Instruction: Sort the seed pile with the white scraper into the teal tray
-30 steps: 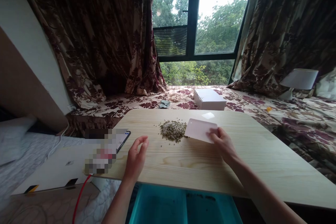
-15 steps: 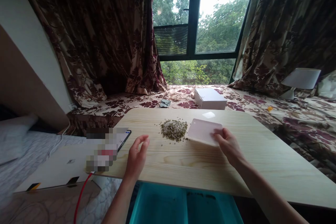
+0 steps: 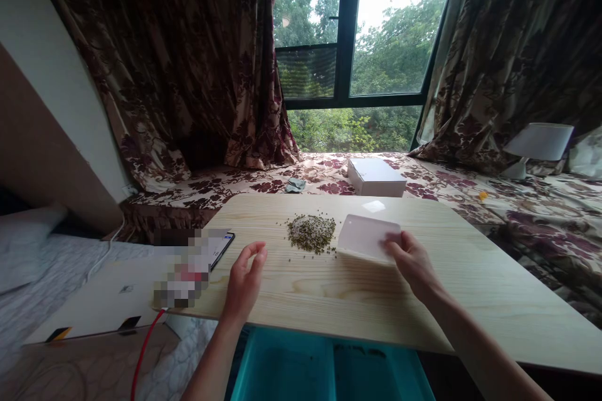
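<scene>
My right hand (image 3: 416, 260) grips the right edge of a flat, pale plastic scraper (image 3: 364, 238) with rounded corners. The scraper is tilted at the right side of a pile of mixed green beans and white grains (image 3: 311, 233), which look like mung beans and rice. A narrow gap shows between its left edge and the main heap. To the left of the pile, my left hand (image 3: 245, 276) hovers over the wooden table (image 3: 324, 291), fingers loosely bent and holding nothing. A few loose beans lie around the heap.
On the table's left edge lies a phone (image 3: 223, 250), partly blurred out, near a red cable (image 3: 147, 351). A teal two-part drawer or bin (image 3: 286, 363) sits below the front edge. Behind the table are a white box (image 3: 377, 177) and a lamp (image 3: 540, 141).
The scraper and my right hand have shifted slightly to the right, away from the pile. My left hand has stayed nearly still.
</scene>
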Motion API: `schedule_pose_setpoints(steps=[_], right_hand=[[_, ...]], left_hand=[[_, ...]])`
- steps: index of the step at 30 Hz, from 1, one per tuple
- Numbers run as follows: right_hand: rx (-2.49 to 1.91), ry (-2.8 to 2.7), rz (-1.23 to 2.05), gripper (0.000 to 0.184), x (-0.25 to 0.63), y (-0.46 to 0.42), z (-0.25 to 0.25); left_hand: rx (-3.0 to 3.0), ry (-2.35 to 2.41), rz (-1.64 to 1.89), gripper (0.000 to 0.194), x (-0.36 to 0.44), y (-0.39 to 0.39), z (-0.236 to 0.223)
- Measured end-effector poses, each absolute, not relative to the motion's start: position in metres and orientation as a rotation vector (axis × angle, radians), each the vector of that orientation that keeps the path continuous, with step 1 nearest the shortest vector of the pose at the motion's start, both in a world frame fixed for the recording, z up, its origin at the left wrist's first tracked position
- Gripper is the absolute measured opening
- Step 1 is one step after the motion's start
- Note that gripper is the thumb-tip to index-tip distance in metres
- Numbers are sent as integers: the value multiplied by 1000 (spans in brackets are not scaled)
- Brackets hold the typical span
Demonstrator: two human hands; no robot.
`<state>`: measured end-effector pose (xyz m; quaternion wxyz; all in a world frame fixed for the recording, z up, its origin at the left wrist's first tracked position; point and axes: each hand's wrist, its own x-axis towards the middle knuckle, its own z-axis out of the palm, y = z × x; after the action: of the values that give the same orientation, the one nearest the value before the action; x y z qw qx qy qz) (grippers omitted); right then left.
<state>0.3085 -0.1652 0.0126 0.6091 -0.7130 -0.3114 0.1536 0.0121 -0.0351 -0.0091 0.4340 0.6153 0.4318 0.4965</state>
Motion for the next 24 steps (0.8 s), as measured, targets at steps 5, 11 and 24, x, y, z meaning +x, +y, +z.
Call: schedule_pose_setpoints(steps=[5, 11, 24], right_hand=[[-1664, -731, 348, 23, 309, -164, 10], [-1656, -772, 340, 21, 305, -162, 8], [-1652, -783, 372, 20, 299, -167, 15]], left_hand=[[1533, 1082, 1243, 44, 12, -36, -9], [1539, 1084, 1240, 44, 12, -36, -8], [1531, 1088, 1249, 44, 13, -37, -5]])
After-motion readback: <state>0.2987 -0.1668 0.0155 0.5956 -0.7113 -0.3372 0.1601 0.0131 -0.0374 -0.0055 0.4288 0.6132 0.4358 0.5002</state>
